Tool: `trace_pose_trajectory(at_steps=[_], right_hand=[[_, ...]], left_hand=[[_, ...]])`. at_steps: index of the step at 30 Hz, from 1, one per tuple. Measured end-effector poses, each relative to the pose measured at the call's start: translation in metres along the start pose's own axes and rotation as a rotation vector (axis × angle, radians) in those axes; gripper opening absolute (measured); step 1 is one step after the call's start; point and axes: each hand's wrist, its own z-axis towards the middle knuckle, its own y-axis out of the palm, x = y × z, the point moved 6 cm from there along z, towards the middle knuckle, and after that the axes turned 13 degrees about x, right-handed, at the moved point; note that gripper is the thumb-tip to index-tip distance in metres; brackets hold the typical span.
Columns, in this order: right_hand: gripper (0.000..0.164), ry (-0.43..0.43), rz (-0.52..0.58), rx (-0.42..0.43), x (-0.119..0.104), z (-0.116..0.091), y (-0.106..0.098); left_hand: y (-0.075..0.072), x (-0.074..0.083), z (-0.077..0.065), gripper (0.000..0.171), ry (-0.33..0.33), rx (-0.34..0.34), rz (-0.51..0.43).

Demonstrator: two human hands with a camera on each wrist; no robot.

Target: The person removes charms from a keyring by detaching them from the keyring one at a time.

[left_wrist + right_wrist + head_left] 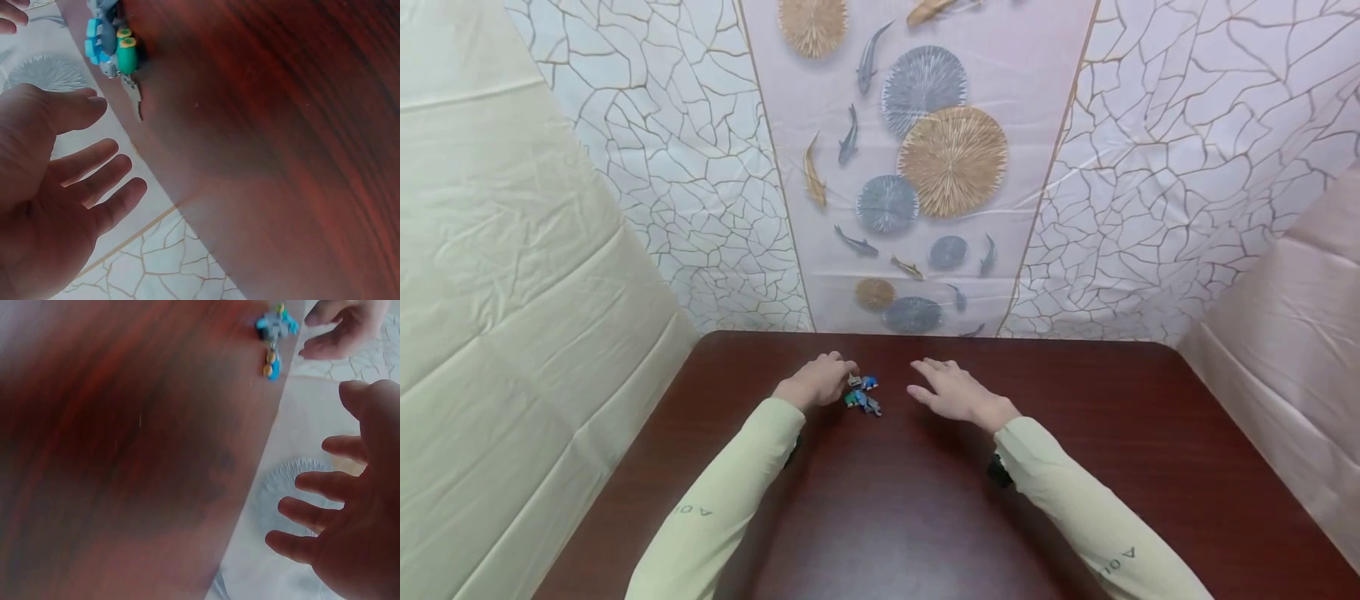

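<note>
Keychain (863, 401) just beside left fingers (120, 205)

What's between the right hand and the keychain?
Only bare tabletop separates the right hand from the keychain, as the head view shows.

A little bunch (863, 403) is lying on the table (880, 500), near the far edge, just beside the left hand (820, 380). It is showing blue, green and grey, with all its small parts crowding together. The green toy (127, 59) is looking round and smooth, and it is wearing two yellow rings like eyes. A thin, flat key (135, 100) is poking out next to it, showing a bumpy side. Grey parts (109, 37) are sitting in the middle. A blue toy (275, 370) with two yellow spots is sticking out at one end.
</note>
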Motion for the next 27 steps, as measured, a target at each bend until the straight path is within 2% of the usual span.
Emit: trace_pose_trajectory(at_steps=[7, 15, 22, 27], right_hand=[[0.056, -0.028, 0.040, -0.014, -0.023, 0.002, 0.024], [0.050, -0.019, 0.077, -0.013, -0.038, 0.008, 0.040], [0.046, -0.037, 0.094, -0.013, -0.050, 0.016, 0.052], [0.029, -0.049, 0.080, 0.003, -0.056, 0.021, 0.059]], left_hand=[[0.011, -0.002, -0.001, 0.034, -0.009, -0.003, 0.032], [0.020, -0.007, -0.001, 0.035, -0.042, -0.007, 0.007], [0.023, -0.010, -0.005, 0.034, -0.021, 0.012, -0.018], [0.025, -0.011, -0.005, 0.032, -0.019, 0.013, -0.024]])
